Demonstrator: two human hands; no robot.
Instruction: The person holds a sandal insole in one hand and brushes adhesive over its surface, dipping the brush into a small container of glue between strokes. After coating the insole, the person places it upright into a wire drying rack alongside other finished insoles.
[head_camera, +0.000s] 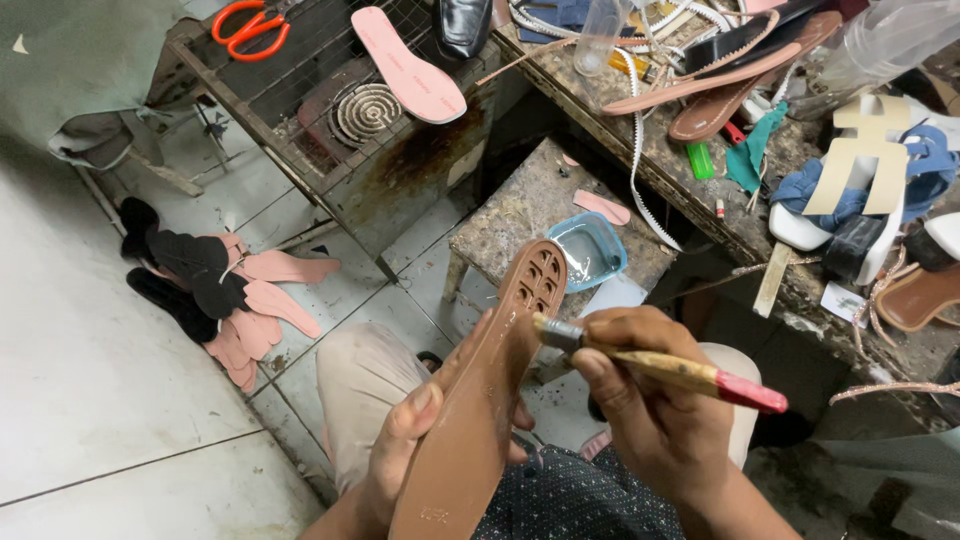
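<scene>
Left hand (405, 450) gripping brown shoe sole (490, 400), right hand (640, 385) clasping brush (660, 365) touching sole, glue tub (588, 250) beyond

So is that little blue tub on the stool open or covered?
Open: the blue tub shows no lid, and its pale inside is visible from above.

Matt brown sole (480, 400), seemingly rubber; wooden-handled brush (650, 362)

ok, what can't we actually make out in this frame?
Head view:
- Brush bristles: blurred against the brown sole; no telling if they carry glue.
- Right hand palm: turned away from the camera.
- Left hand fingers: mostly behind the sole.
- Blue tray contents: too small to tell.
- Scissors: cut off by the top edge.
</scene>
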